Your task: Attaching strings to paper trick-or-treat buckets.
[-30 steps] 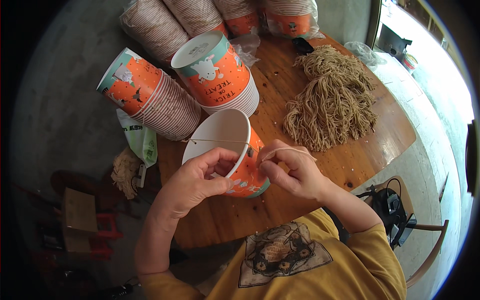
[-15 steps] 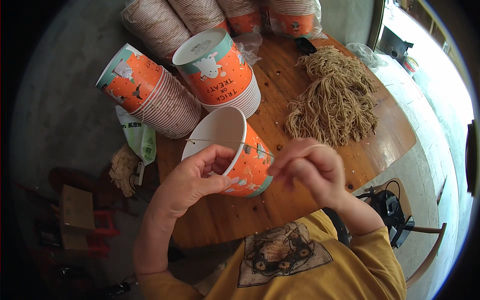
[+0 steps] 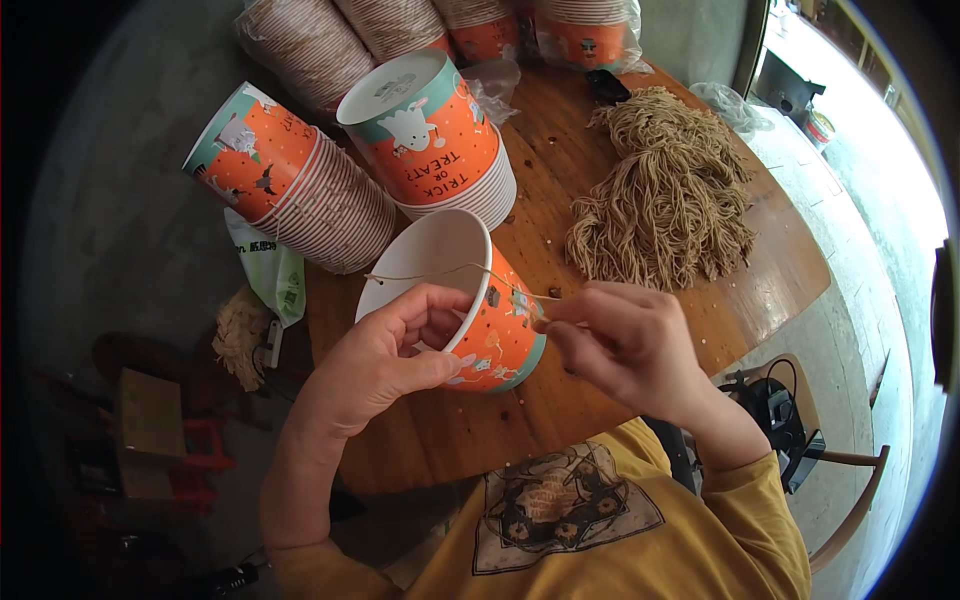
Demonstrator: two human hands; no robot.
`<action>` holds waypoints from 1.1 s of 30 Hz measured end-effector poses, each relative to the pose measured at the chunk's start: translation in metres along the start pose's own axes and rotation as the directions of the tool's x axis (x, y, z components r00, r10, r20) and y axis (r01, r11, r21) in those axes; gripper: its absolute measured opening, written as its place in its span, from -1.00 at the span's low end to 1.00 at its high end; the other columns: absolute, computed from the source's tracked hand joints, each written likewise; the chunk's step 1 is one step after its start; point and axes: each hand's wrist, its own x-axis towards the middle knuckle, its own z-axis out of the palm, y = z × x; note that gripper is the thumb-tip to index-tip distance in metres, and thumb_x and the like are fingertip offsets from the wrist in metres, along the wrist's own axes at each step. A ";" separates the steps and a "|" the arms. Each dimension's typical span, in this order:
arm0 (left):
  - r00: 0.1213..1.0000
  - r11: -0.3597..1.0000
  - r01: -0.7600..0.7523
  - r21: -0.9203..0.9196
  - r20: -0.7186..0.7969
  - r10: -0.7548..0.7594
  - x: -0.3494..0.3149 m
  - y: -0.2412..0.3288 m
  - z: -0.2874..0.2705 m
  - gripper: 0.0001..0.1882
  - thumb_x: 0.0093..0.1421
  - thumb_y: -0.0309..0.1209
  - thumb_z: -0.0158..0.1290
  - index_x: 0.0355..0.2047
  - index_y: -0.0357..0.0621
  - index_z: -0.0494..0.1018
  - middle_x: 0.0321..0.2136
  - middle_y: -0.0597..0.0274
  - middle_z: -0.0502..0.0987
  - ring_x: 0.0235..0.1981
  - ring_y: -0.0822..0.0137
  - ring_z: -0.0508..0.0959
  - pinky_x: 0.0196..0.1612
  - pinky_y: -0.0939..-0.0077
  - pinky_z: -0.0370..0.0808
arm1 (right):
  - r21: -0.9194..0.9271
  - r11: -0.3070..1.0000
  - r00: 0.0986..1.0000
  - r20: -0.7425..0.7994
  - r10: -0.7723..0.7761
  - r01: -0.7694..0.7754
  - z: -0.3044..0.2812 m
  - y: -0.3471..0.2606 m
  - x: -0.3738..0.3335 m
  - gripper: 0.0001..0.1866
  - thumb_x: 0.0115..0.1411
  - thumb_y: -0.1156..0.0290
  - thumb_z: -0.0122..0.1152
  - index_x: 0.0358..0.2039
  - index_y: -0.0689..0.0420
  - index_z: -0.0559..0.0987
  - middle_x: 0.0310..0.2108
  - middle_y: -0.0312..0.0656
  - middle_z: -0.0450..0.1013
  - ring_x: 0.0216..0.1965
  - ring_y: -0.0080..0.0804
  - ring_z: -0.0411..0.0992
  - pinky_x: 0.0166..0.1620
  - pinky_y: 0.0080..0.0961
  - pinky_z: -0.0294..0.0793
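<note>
An orange paper bucket (image 3: 490,345) with a teal base band and white inside lies tilted on its side, its mouth toward the upper left. My left hand (image 3: 405,345) grips its rim, fingers inside and thumb on the outer wall. A thin tan cord (image 3: 440,275) is knotted at the far side of the rim and runs slack across the mouth. Beside the bucket's outer wall, my right hand (image 3: 625,340) pinches the cord's other end between thumb and fingers. The fingertips partly hide that end.
Stacked orange buckets (image 3: 430,130) stand upside down behind, with another leaning stack (image 3: 290,180) to the left. Bagged stacks (image 3: 310,50) line the far edge. A heap of tan cords (image 3: 660,200) lies on the wooden table (image 3: 790,270) at right. A chair (image 3: 850,500) stands at lower right.
My right hand has eased its pull and turned, with its fingers now pinched nearer the bucket wall. The cord, taut before, now hangs slack and curved. My left hand keeps its grip.
</note>
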 end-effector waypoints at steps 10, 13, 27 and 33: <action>1.000 0.998 -0.017 0.065 -0.014 0.018 -0.001 0.002 0.004 -0.46 0.10 -0.59 0.04 0.13 -0.27 0.23 -0.16 0.24 0.46 -0.19 0.51 0.45 -0.07 0.56 0.43 | -0.259 0.964 0.997 0.048 -0.054 0.065 0.016 0.004 0.001 -0.93 -0.03 0.46 0.23 -0.50 0.13 0.51 -0.72 -0.20 0.35 -0.68 -0.25 0.39 -0.61 -0.38 0.35; 1.000 0.997 -0.016 0.071 -0.023 0.018 -0.001 0.001 0.005 -0.44 0.10 -0.59 0.04 0.15 -0.26 0.22 -0.16 0.24 0.46 -0.21 0.51 0.45 -0.07 0.57 0.42 | -0.291 0.955 0.997 0.059 -0.039 0.055 0.017 0.003 0.001 -0.93 -0.03 0.46 0.23 -0.51 0.13 0.50 -0.72 -0.19 0.35 -0.68 -0.24 0.39 -0.62 -0.38 0.35; 0.999 0.994 -0.027 0.102 0.029 0.024 0.002 -0.005 0.009 -0.39 0.13 -0.57 0.03 0.22 -0.11 0.19 -0.21 0.30 0.42 -0.23 0.53 0.43 -0.09 0.59 0.41 | -0.302 0.953 0.997 0.079 -0.012 0.036 0.021 0.005 0.001 -0.91 -0.01 0.42 0.22 -0.52 0.12 0.49 -0.70 -0.19 0.37 -0.68 -0.22 0.39 -0.62 -0.36 0.35; 0.996 0.994 -0.058 0.094 0.078 0.051 0.006 -0.013 0.020 -0.48 0.22 -0.53 0.00 0.19 -0.16 0.20 -0.27 0.31 0.46 -0.25 0.55 0.45 -0.12 0.63 0.41 | -0.307 0.952 0.995 0.102 0.024 0.009 0.021 0.005 -0.003 -0.89 0.01 0.41 0.23 -0.50 0.13 0.49 -0.69 -0.19 0.38 -0.68 -0.20 0.40 -0.62 -0.35 0.36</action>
